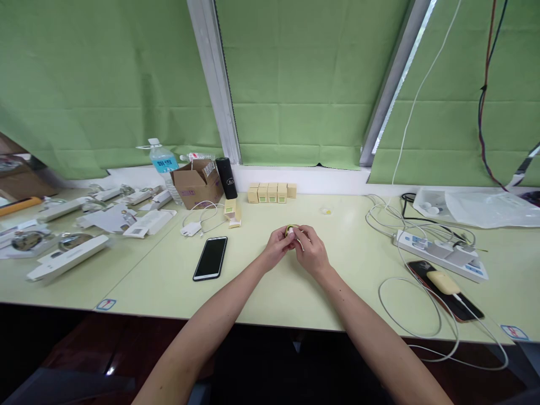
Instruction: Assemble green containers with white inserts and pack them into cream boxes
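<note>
Both of my hands meet over the middle of the pale green table [261, 292]. My left hand [278, 247] and my right hand [310, 250] are closed together on a small object [291, 230] with a dark and yellowish rim and a white part; I cannot make out what it is. A black phone [211, 257] lies flat to the left of my hands. A row of small tan boxes [271, 192] stands farther back by the window ledge.
Back left are a cardboard box [197, 184], a water bottle [164, 166], a black cylinder [226, 178], a white charger with cable [194, 226] and several white packages [67, 256]. At the right lie a power strip [439, 253], looped white cables [415, 315], a second phone [451, 292] and a plastic bag [485, 205].
</note>
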Demonstrator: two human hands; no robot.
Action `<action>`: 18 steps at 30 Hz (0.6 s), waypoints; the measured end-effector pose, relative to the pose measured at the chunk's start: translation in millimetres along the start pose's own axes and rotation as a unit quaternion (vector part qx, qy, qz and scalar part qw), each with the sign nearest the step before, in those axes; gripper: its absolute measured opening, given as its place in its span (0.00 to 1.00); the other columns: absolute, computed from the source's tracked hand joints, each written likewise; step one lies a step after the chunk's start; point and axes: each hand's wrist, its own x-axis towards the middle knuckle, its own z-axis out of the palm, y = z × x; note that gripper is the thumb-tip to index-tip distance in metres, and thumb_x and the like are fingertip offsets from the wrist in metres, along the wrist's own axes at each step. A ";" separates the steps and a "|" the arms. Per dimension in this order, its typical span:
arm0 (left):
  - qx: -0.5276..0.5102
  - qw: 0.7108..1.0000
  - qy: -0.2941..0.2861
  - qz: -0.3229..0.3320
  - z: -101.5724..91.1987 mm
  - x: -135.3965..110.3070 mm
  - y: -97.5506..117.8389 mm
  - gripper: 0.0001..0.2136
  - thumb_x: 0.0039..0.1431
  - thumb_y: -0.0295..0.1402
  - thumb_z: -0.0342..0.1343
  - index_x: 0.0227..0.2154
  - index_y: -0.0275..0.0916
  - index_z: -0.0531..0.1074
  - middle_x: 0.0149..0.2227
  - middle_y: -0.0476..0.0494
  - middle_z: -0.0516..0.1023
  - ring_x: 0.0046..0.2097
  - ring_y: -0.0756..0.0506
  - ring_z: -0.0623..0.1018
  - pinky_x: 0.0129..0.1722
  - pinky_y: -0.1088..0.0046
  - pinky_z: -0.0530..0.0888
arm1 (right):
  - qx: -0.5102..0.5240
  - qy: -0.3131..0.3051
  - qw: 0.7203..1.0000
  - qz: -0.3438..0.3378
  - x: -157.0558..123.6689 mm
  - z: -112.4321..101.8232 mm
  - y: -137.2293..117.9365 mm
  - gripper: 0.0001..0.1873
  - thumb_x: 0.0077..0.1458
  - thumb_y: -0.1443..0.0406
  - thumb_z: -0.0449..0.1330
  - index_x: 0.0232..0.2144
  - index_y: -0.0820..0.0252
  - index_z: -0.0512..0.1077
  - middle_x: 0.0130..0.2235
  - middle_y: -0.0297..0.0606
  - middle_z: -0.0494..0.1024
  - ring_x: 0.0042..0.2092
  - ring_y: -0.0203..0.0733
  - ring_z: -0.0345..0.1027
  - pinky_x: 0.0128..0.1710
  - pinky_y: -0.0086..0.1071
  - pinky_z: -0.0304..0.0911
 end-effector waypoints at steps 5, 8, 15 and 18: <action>0.006 1.000 0.006 0.002 2.2 -0.7 0.8 0.19 0.53 0.42 0.70 0.43 0.35 0.78 0.35 0.45 0.75 0.34 0.51 0.71 0.34 0.74 0.65 | 0.015 -0.009 1.000 0.016 -0.8 0.9 1.5 0.18 0.68 0.68 0.50 0.56 0.54 0.70 0.49 0.48 0.75 0.42 0.45 0.76 0.39 0.38 0.77; -0.004 1.000 0.006 0.005 0.8 -0.5 -0.3 0.20 0.53 0.40 0.71 0.45 0.35 0.78 0.34 0.45 0.74 0.33 0.51 0.71 0.33 0.74 0.64 | 0.045 -0.009 0.999 0.025 -0.7 0.2 3.4 0.18 0.67 0.69 0.51 0.56 0.53 0.70 0.50 0.48 0.74 0.41 0.45 0.75 0.39 0.40 0.76; -0.072 0.997 -0.006 -0.009 -11.1 4.3 -4.0 0.19 0.55 0.38 0.69 0.47 0.33 0.78 0.43 0.37 0.78 0.40 0.46 0.75 0.39 0.70 0.68 | 0.177 -0.026 0.974 0.142 -2.9 1.8 11.3 0.24 0.61 0.67 0.57 0.59 0.50 0.65 0.52 0.45 0.69 0.38 0.41 0.74 0.43 0.44 0.77; -0.090 0.995 0.035 0.012 -17.6 8.4 -3.6 0.19 0.55 0.36 0.68 0.48 0.32 0.77 0.44 0.35 0.79 0.39 0.46 0.75 0.42 0.67 0.70 | 0.199 -0.008 0.955 0.220 -8.0 10.1 26.8 0.26 0.59 0.66 0.58 0.60 0.51 0.63 0.52 0.44 0.69 0.39 0.41 0.74 0.43 0.43 0.76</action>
